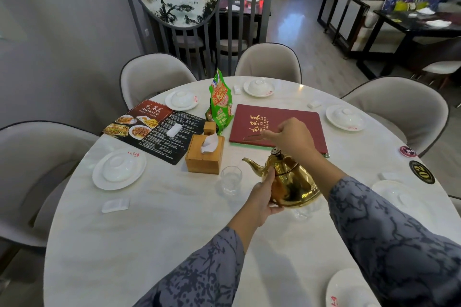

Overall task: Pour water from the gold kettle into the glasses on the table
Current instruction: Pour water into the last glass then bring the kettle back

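Polished gold metal kettle [290,183], bulbous, curved spout beside clear glass tumbler [231,179]; left hand [263,198] cupped body, right hand [290,136] closed above lid, handle grip unclear.

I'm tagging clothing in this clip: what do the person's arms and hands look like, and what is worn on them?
Both arms wear loose grey-blue sleeves with a darker, marbled branch-like print: the left sleeve and the right sleeve match. The left hand and right hand are bare, with no gloves, rings or watch visible.
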